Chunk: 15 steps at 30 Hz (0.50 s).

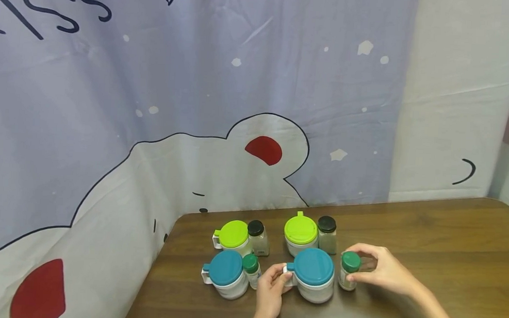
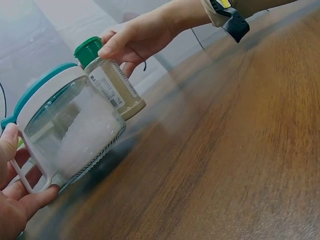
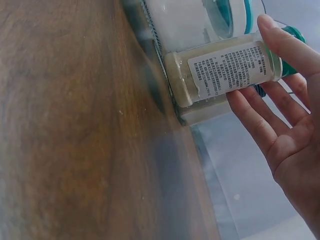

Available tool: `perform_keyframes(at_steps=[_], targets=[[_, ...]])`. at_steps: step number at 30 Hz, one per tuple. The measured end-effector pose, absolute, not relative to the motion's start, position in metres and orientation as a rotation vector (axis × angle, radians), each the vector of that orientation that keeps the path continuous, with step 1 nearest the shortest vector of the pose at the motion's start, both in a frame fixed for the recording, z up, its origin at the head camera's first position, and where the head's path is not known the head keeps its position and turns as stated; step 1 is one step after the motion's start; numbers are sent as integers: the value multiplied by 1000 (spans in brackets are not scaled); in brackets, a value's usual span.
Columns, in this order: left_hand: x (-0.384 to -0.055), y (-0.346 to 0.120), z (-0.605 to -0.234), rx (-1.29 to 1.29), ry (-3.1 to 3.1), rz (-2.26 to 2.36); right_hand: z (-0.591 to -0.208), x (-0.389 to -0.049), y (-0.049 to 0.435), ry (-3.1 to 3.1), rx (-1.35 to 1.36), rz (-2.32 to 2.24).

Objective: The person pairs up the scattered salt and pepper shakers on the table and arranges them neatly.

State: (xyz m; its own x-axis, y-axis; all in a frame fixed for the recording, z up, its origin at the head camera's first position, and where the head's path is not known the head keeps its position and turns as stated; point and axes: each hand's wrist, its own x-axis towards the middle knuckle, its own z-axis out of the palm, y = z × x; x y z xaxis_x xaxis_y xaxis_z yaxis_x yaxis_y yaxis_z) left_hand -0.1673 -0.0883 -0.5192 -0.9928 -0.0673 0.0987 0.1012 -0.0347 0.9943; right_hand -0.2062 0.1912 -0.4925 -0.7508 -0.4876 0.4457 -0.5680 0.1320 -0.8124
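My left hand (image 1: 270, 293) holds the white handle of a glass seasoning jar (image 1: 315, 269) with a blue lid. White granules fill part of that jar (image 2: 85, 135) in the left wrist view. To its right, my right hand (image 1: 383, 269) pinches a small spice bottle (image 1: 349, 271) with a green cap, thumb on one side and fingers on the other. The label of the spice bottle (image 3: 227, 70) faces the right wrist camera, and tan powder shows through its wall. Both containers stand upright, side by side and close together, low over the wooden table.
Behind the held jar stand a lime-lidded jar (image 1: 301, 232) and a black-capped bottle (image 1: 327, 235). Left of my left hand are another blue-lidded jar (image 1: 226, 274), a green-capped bottle (image 1: 252, 270), a lime-lidded jar (image 1: 234, 235) and a black-capped bottle (image 1: 259, 239). A printed curtain (image 1: 259, 81) hangs behind the table (image 1: 441, 248).
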Motion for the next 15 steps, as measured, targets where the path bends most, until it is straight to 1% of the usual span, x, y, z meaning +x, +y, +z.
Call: perform_keyframes(at_steps=[10,15], targets=[[-167,-93,-522,40,-2122,-2197,-495,-209,185,-2326,1079,1675],[-169,-95,-524,21,-2117,-2189,-495,-209,182,-2304,1087,1700]])
